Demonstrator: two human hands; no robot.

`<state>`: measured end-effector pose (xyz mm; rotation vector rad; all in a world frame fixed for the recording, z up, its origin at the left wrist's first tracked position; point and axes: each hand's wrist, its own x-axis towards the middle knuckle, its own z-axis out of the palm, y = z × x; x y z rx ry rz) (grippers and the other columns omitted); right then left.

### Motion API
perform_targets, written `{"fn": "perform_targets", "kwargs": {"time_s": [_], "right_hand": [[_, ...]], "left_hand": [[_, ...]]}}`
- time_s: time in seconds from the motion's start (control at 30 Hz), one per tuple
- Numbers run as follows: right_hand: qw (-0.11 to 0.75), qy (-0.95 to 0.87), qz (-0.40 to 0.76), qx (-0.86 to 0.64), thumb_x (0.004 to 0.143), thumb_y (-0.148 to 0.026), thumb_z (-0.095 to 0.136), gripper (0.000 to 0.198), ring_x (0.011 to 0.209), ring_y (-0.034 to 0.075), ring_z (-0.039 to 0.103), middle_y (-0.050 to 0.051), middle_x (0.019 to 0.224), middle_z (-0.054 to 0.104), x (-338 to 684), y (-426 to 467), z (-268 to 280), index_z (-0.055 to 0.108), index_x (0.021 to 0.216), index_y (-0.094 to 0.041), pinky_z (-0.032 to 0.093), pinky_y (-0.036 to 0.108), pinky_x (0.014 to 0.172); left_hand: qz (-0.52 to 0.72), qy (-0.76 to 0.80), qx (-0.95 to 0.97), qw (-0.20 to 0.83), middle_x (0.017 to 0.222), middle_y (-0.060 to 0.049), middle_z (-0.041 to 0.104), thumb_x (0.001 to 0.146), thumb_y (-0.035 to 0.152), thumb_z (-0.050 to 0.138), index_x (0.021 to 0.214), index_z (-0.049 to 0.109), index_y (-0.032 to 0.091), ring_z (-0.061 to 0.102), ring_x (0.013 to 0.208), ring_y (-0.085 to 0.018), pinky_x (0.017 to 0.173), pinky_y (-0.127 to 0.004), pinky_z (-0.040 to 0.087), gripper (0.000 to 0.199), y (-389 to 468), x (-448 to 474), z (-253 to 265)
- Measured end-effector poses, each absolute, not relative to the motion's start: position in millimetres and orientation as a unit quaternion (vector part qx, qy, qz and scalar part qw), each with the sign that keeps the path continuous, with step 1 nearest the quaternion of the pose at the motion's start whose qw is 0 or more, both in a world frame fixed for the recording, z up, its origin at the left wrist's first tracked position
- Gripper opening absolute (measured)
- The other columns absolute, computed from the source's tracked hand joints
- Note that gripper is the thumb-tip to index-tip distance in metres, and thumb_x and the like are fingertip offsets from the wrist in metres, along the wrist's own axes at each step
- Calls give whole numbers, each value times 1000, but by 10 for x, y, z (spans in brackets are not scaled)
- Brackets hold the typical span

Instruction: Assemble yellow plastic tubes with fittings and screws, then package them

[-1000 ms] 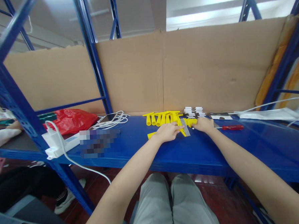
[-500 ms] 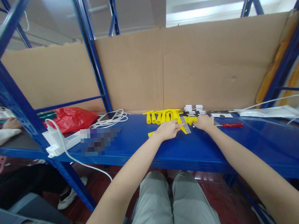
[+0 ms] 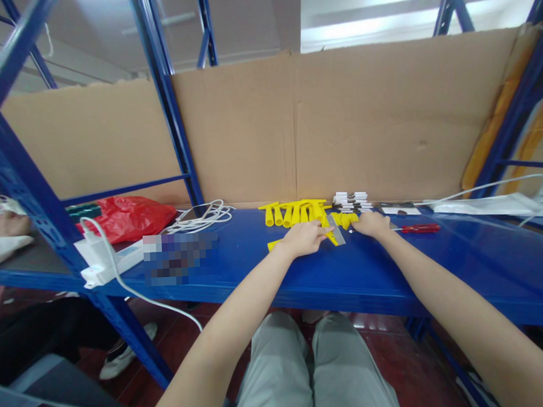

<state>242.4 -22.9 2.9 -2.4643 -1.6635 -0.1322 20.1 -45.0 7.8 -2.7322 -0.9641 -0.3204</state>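
My left hand (image 3: 306, 238) is closed round a yellow scraper, a tool with a T-shaped handle and a flat grey blade (image 3: 337, 230) that points to the right. A yellow end (image 3: 274, 245) shows left of this wrist. Just right of the blade, my right hand (image 3: 371, 224) rests on the shelf with its fingers curled; what is in them, if anything, is hidden. Small yellow pieces (image 3: 344, 219) lie against its fingertips. Behind my left hand stands a row of several yellow T-shaped handles (image 3: 286, 215). A red-handled screwdriver (image 3: 421, 228) lies beside my right hand, its shaft partly covered.
Stacked black-and-white pieces (image 3: 352, 200) sit behind the yellow pieces on the blue shelf (image 3: 266, 283). At left are a white power strip (image 3: 113, 263), coiled white cable (image 3: 206, 216) and a red bag (image 3: 133, 217). Cardboard (image 3: 362, 120) stands behind. Another person's hand (image 3: 9, 224) is far left.
The view has shifted slightly. Both hands stay almost in place, with a little more of the yellow pieces showing beside my right hand.
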Motion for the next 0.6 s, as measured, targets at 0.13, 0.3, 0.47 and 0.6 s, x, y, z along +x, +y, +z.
{"fn": "perform_targets", "kwargs": {"time_s": [0.13, 0.3, 0.47, 0.6], "right_hand": [[88, -551, -35, -829, 86, -34, 47, 49, 121, 33, 58, 20, 126, 65, 2437, -215, 20, 67, 125, -11, 44, 45, 98], [102, -543, -59, -831, 86, -31, 46, 46, 117, 32, 60, 20, 121, 68, 2408, -230, 14, 69, 121, -12, 45, 44, 96], [151, -516, -68, -841, 86, -26, 43, 45, 115, 32, 62, 23, 118, 68, 2402, -248, 48, 69, 119, -8, 44, 45, 96], [212, -481, -65, -848, 88, -27, 42, 45, 113, 33, 63, 25, 119, 67, 2509, -255, 94, 69, 117, -6, 43, 47, 98]], "left_hand": [[-105, -328, -932, 117, 118, -10, 65, 100, 27, 39, 142, 54, 29, 66, 105, -26, 87, -37, 52, 44, -447, 204, 81], [-103, -328, -932, 116, 121, -10, 65, 100, 28, 38, 143, 52, 27, 64, 108, -26, 89, -37, 51, 45, -449, 205, 90], [-106, -330, -931, 113, 125, -10, 63, 100, 27, 38, 144, 51, 28, 63, 112, -27, 92, -38, 50, 46, -460, 204, 94], [-104, -333, -931, 109, 124, -10, 64, 100, 27, 39, 144, 51, 28, 63, 110, -26, 92, -37, 51, 46, -462, 200, 94]]}}
